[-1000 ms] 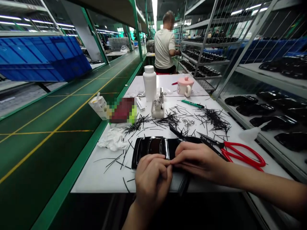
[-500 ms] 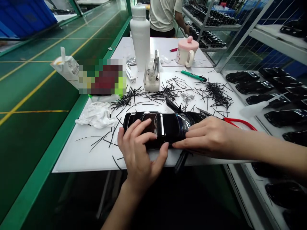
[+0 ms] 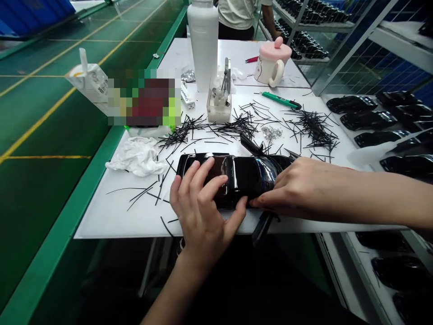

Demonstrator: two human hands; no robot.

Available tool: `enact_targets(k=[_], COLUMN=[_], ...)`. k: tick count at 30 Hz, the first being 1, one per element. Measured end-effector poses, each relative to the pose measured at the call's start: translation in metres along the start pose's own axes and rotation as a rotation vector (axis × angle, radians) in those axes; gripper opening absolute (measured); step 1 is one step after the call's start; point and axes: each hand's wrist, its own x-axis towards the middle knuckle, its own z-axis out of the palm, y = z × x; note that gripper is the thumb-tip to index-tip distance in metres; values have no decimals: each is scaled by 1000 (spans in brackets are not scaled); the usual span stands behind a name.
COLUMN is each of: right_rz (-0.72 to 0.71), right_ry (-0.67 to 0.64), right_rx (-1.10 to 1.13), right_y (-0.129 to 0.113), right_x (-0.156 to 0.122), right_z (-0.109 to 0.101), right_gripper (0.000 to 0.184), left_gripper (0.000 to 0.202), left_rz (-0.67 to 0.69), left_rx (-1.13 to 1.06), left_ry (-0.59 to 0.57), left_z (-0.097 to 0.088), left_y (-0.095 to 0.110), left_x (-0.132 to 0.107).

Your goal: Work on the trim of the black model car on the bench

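Note:
A glossy black toy car body (image 3: 246, 174) lies lengthwise near the front edge of the white table (image 3: 111, 212). My left hand (image 3: 199, 212) rests over its left half, fingers laid across the roof and thumb pressed against the near side. My right hand (image 3: 304, 187) covers the right end, with fingertips pinched along the near lower edge. A black tool handle (image 3: 262, 228) sticks out below the table edge, under my right hand.
Thin black sticks (image 3: 311, 126) are strewn over the table. Behind them stand a white bottle (image 3: 203, 43), a clear tool box (image 3: 219, 101), a pink-lidded mug (image 3: 272, 63) and a green pen (image 3: 279, 100). A white cloth (image 3: 138, 155) lies left. Racks of black car bodies (image 3: 368, 119) are right, a green conveyor (image 3: 50, 113) left, a person (image 3: 237, 16) behind.
The view has dropped and moved closer. My left hand went from pinching beside my right fingers to lying spread over the car body. My right hand stayed on the right end.

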Motion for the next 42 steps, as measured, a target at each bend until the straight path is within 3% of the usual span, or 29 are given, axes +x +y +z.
enact_targets(k=[9, 19, 25, 29, 33, 36, 42], right_rz=[114, 164, 151, 133, 189, 285, 292], right_ry=[-263, -176, -169, -142, -249, -332, -278], right_rx=[-99, -84, 13, 262, 780, 1111, 1358], right_y=[-13, -16, -16, -8, 9, 21, 26], right_x=[21, 19, 19, 14, 9, 5, 1], right_z=[-22, -15, -20, -26, -27, -19, -7], right_gripper=[16, 16, 20, 21, 19, 29, 33], left_gripper=[50, 49, 42, 47, 41, 38, 34], left_rz=[10, 30, 156, 196, 223, 175, 100], left_rx=[6, -14, -101, -128, -260, -371, -467], left_ry=[-3, 17, -29, -152, -266, -348, -333], left_z=[0, -2, -10, -18, -24, -26, -23], left_y=[0, -2, -1, 2, 6, 8, 8], left_x=[0, -1, -3, 1, 6, 8, 8])
